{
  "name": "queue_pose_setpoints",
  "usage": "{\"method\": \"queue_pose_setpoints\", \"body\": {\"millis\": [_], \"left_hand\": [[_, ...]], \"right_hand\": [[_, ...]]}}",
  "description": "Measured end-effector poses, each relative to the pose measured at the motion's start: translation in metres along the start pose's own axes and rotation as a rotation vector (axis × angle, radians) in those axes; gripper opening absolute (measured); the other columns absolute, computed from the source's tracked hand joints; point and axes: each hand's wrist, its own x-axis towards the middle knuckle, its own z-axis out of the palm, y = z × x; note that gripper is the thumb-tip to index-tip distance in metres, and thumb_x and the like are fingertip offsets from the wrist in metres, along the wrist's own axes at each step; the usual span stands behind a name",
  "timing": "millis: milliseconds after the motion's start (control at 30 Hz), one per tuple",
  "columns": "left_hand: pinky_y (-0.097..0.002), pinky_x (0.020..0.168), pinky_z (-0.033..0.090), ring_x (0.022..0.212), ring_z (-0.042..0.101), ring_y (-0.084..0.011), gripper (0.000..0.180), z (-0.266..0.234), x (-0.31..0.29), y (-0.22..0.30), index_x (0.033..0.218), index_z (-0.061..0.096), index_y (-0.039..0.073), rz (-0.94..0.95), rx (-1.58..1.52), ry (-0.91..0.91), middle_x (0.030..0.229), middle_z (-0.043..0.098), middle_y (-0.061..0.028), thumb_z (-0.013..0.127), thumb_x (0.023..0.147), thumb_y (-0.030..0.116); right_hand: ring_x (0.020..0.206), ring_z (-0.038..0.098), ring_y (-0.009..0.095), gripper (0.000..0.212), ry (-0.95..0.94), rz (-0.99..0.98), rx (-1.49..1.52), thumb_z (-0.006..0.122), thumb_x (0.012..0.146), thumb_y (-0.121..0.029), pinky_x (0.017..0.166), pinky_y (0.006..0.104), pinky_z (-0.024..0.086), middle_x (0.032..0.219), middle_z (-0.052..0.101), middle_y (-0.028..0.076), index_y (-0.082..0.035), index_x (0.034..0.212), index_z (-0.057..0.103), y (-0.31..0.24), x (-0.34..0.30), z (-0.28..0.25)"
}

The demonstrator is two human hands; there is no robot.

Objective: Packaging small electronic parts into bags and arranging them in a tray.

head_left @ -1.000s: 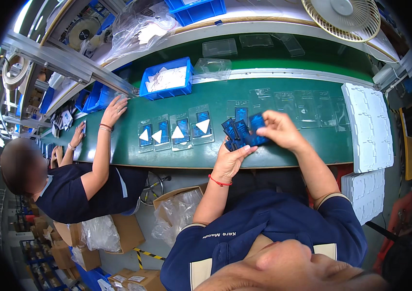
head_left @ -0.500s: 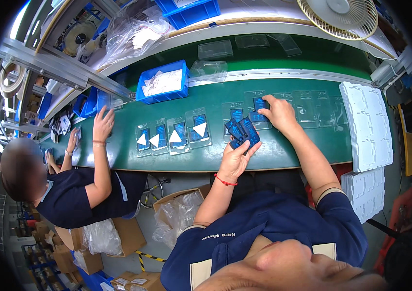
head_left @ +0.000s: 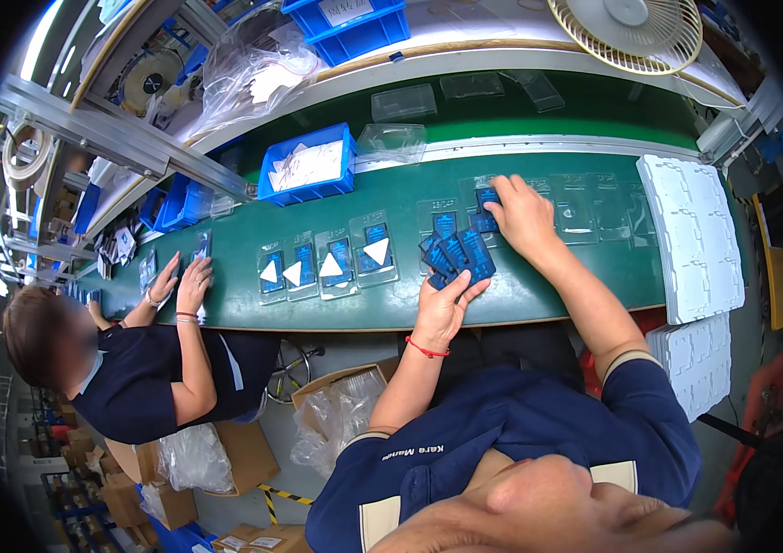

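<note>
Fanned out in my left hand (head_left: 444,309) are several dark blue flat cards (head_left: 474,255), pinched at their lower ends. My right hand (head_left: 525,219) is over a clear plastic tray (head_left: 468,187) to the right, its thumb and fingers on the right edge of a dark blue card (head_left: 484,197) there. Part of that tray is hidden by the hand. Just left of it, another clear tray bears a dark blue card (head_left: 445,223), partly covered by the fan. Farther left lie several clear trays with blue cards, each topped by a white triangular piece (head_left: 377,251).
More clear trays (head_left: 578,212) lie right of my right hand, beside stacked white moulded trays (head_left: 691,240). A blue bin (head_left: 307,192) of white pieces stands at the conveyor's back. At left, a co-worker (head_left: 157,373) has both hands over the green belt (head_left: 304,311). A fan (head_left: 631,32) sits above.
My left hand's cards have spread into a wider fan. My right hand stays at the tray with its fingers shifted slightly. The co-worker's hands have come lower and closer together.
</note>
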Motion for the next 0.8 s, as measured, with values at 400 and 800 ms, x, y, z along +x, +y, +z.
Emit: {"method": "queue_pose_setpoints", "body": {"millis": [400, 800], "left_hand": [[-0.0464, 0.098, 0.046, 0.121, 0.047, -0.0254, 0.045, 0.022, 0.011, -0.011, 0.13, 0.042, 0.003, -0.135, -0.08, -0.19, 0.132, 0.047, -0.0123, 0.054, 0.087, -0.004], [-0.0417, 0.087, 0.054, 0.104, 0.059, -0.0225, 0.044, 0.029, 0.017, -0.027, 0.128, 0.041, 0.006, -0.112, 0.037, -0.079, 0.118, 0.054, -0.0089, 0.053, 0.087, -0.006]], "right_hand": [[0.058, 0.051, 0.005, 0.026, -0.134, 0.488, 0.946, 0.07, 0.076, -0.004, 0.05, 0.0219, 0.041, 0.07, 0.057, -0.001, -0.003, 0.099, 0.057, 0.067, -0.023, -0.032], [0.079, 0.063, 0.033, 0.021, -0.095, 0.146, -0.125, 0.068, 0.078, -0.025, 0.069, 0.0427, 0.05, 0.084, 0.064, 0.014, -0.009, 0.091, 0.07, 0.055, -0.029, -0.035]]}}
